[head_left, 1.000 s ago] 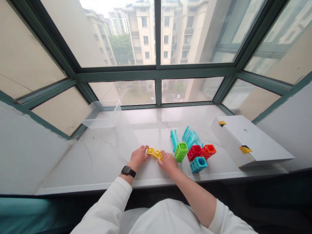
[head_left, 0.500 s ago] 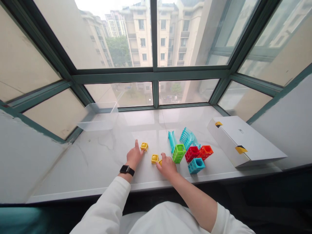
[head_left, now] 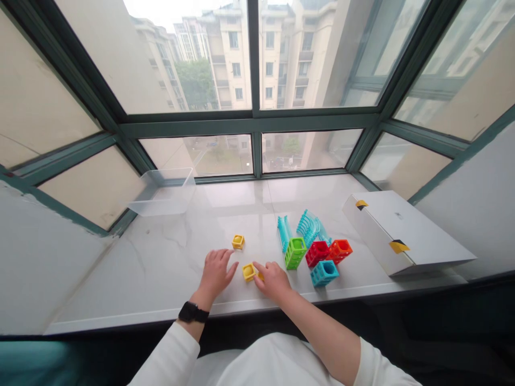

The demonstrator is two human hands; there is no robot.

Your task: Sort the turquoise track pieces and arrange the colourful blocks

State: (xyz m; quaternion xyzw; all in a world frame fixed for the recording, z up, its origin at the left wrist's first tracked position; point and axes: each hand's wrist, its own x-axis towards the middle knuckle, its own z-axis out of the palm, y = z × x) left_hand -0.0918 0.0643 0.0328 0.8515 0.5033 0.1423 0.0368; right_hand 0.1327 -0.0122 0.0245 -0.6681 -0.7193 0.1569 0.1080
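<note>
The near yellow block (head_left: 248,272) sits on the sill (head_left: 169,279), right at the fingertips of the right hand (head_left: 274,281), whose thumb and forefinger seem to pinch a partly hidden yellow block (head_left: 261,276). Whether those two are joined, I can't tell from here. The far yellow block (head_left: 238,242) lies apart, nearer the window, just beyond the left hand (head_left: 216,273), which is empty with its fingers spread; I can't make out whether a fingertip brushes it.

I'd keep that right pinch light and low, the blocks flat on the sill so nothing tips, and let the free left hand steady the near one from its open side. Mind the knuckles, too: the green tower (head_left: 295,253) stands close on the right, with red (head_left: 317,254), orange (head_left: 340,251) and blue blocks (head_left: 324,273) bunched past it. A clear tub (head_left: 164,206) and a white box (head_left: 418,230) sit well apart, leaving good elbow room
</note>
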